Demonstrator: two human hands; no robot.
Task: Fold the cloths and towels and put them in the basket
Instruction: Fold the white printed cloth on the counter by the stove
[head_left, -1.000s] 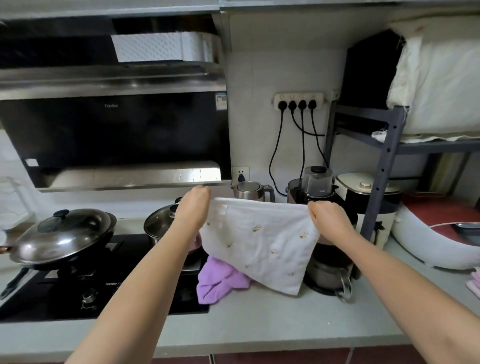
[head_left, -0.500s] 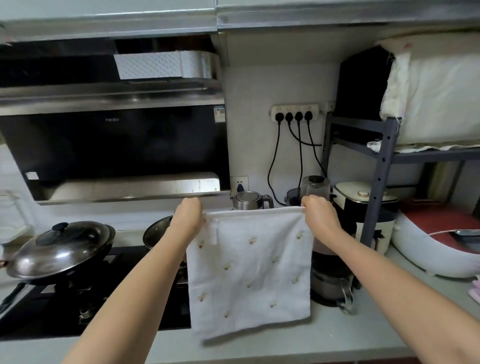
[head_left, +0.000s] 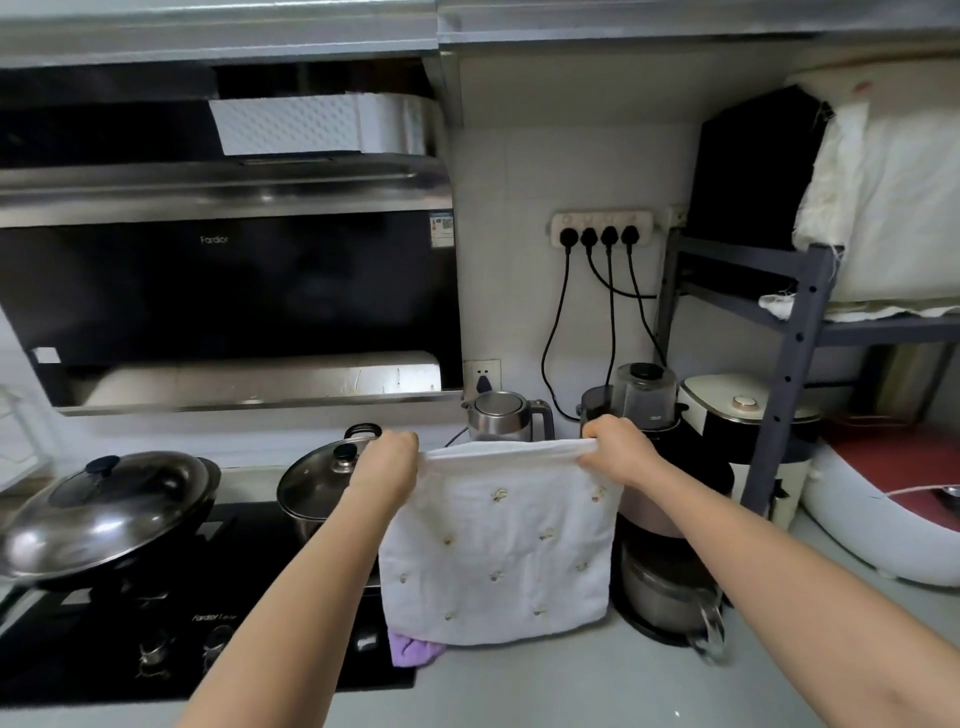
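Nearest, one purple cloth (head_left: 413, 649) lies on the counter (head_left: 571, 686), mostly hidden behind one white cloth (head_left: 498, 545). Left hand (head_left: 387, 462) and right hand (head_left: 615, 449) each pinch a top corner, so it hangs upright. At 9 o'clock stand two lidded pans (head_left: 104, 512); at 12 o'clock, one kettle (head_left: 501, 415); four plugs (head_left: 600, 236) beyond.

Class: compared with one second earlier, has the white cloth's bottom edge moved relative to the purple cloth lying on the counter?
Yes. The white cloth now hangs lower, covering most of the purple cloth.
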